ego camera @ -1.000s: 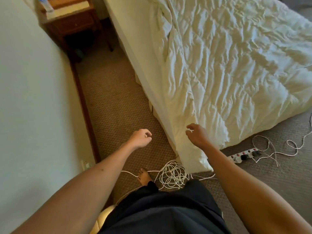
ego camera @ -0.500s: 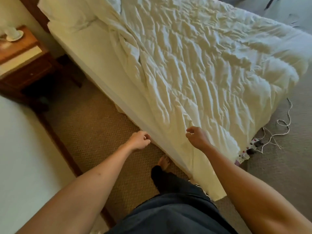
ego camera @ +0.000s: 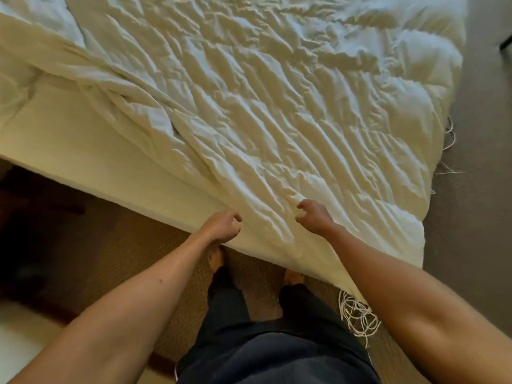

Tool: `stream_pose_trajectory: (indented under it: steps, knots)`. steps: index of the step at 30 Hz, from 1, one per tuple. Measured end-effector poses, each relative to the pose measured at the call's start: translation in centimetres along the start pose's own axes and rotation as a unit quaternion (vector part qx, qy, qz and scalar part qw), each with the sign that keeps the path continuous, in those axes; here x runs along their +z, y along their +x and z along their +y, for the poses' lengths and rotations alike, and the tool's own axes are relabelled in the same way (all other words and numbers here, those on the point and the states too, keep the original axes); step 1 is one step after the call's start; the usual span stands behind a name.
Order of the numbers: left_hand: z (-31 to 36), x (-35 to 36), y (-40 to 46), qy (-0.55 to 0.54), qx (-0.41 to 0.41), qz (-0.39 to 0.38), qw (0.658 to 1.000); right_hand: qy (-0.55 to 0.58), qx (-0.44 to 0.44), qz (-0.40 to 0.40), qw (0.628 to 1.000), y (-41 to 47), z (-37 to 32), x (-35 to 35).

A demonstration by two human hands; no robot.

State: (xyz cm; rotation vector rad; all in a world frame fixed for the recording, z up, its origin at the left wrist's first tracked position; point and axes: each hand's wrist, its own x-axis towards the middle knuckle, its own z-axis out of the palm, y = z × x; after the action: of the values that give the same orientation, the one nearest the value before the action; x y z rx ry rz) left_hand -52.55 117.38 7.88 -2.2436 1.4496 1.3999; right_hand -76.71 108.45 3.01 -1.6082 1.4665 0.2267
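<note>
A crumpled white duvet (ego camera: 277, 115) covers the bed, and its near edge hangs over the mattress side (ego camera: 105, 167). My left hand (ego camera: 221, 227) is at that near edge with its fingers curled into a loose fist, and no cloth shows inside it. My right hand (ego camera: 313, 217) hovers just over the duvet a little to the right. Its index finger and thumb are bent with an empty gap between them. Both forearms reach forward from the bottom corners.
I stand barefoot on brown carpet (ego camera: 116, 259) right against the bed, in dark trousers (ego camera: 263, 342). A tangle of white cord (ego camera: 357, 317) lies on the floor by my right leg. More cord strands (ego camera: 448, 139) show at the bed's right corner. Grey carpet (ego camera: 476, 189) runs along the right.
I have turned to face the bed and stepped close, so the duvet now fills the view. Both hands moved from beside the bed to over the duvet's near edge. The nightstand and power strip left view.
</note>
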Motion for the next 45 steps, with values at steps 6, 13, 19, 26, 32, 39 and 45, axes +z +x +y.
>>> stream_pose_trajectory:
  steps: [6, 13, 19, 26, 32, 39, 45]
  knots:
    - [-4.8, -4.4, 9.9, 0.156, 0.105, -0.019, 0.982, -0.007, 0.072, 0.060, 0.996, 8.5, -3.3, 2.1]
    - [-5.9, -7.7, 17.5, 0.360, 0.236, 0.047, 0.901, -0.086, 0.120, 0.059, 0.987, 11.2, -7.2, 8.3]
    - [-7.1, -10.5, 15.8, 0.496, 0.262, -0.021, 0.828, -0.035, 0.095, 0.062, 0.993, 2.2, -11.3, 13.3]
    - [-13.5, -11.9, 8.2, 0.448, 0.325, -0.043, 0.832, -0.024, 0.098, 0.073, 0.992, -7.3, -15.1, 16.8]
    - [-21.1, -6.3, -1.9, 0.384, 0.325, -0.048, 0.863, -0.021, 0.120, 0.057, 0.991, -14.4, -14.5, 22.1]
    - [-27.4, -2.6, -10.8, 0.341, 0.337, 0.026, 0.877, -0.019, 0.121, 0.105, 0.987, -22.2, -14.9, 28.6]
    - [-27.6, -2.2, -12.3, 0.349, 0.357, 0.026, 0.866, -0.017, 0.122, 0.174, 0.977, -24.2, -15.4, 29.3]
